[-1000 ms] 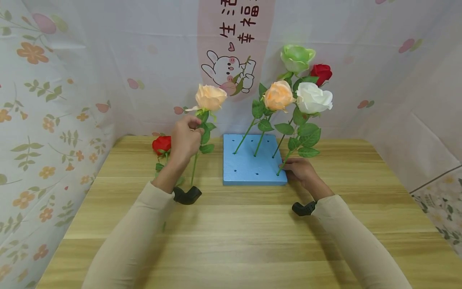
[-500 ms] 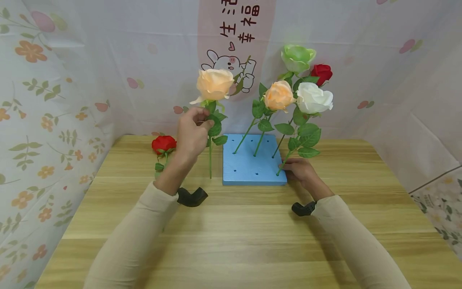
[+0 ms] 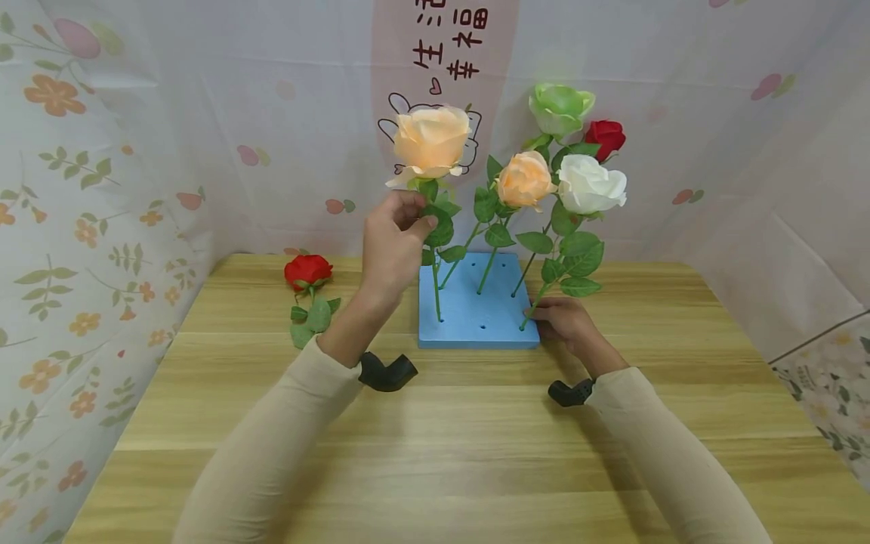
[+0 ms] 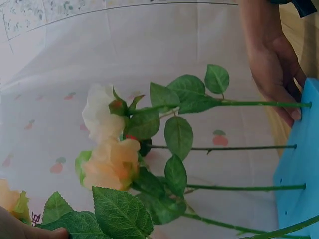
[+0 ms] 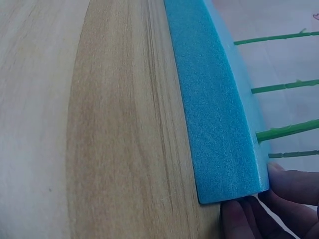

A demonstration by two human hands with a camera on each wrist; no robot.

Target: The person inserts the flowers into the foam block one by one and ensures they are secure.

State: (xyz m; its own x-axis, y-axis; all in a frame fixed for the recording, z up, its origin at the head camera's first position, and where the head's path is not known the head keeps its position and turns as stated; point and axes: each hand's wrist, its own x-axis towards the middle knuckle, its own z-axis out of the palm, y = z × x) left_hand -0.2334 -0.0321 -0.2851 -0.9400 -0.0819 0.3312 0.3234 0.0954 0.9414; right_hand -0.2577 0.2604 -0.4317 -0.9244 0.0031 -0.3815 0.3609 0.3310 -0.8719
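My left hand [image 3: 394, 240] pinches a peach rose [image 3: 432, 143] by its stem and leaves, just under the bloom. The stem runs down to a hole near the front left of the blue foam block [image 3: 462, 332]; whether its tip is inside the hole I cannot tell. With my right hand [image 3: 567, 323] I grip the block's right edge, one digit on the top face and other fingers [image 5: 237, 219] at the side. Standing in the block are an orange rose [image 3: 525, 180], a white rose [image 3: 590, 185], a dark red rose [image 3: 605, 140] and a green rose [image 3: 560, 109].
A red rose [image 3: 308, 270] lies on the wooden table [image 3: 462, 453], left of my left forearm. Black wrist devices [image 3: 389, 374] sit at both cuffs. A printed cloth [image 3: 292, 136] hangs close behind the block.
My left hand has carried the peach rose rightward, from left of the block to over its front left. The right hand has stayed at the block's edge.
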